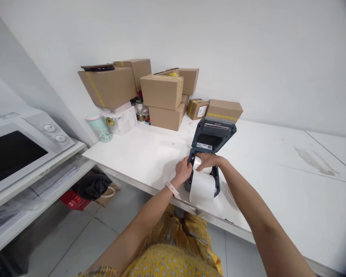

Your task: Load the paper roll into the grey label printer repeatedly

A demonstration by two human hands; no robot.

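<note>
A dark label printer (217, 141) stands on the white table with its lid raised. Inside it sits a white paper roll (197, 163), and a strip of its paper (203, 187) hangs out over the printer's front. My right hand (207, 159) reaches into the printer from above, fingers curled over the roll. At the printer's left side my left hand (183, 169) is closed against the edge of the housing, with a pink wristband (172, 189) on that wrist. The left fingertips are partly hidden.
Cardboard boxes (161, 92) are stacked against the wall at the back left. Two smaller boxes (223, 109) lie behind the printer. A mint-green tumbler (100, 127) and a microwave (23, 144) are to the left. The table's front edge (150, 187) runs close to my body.
</note>
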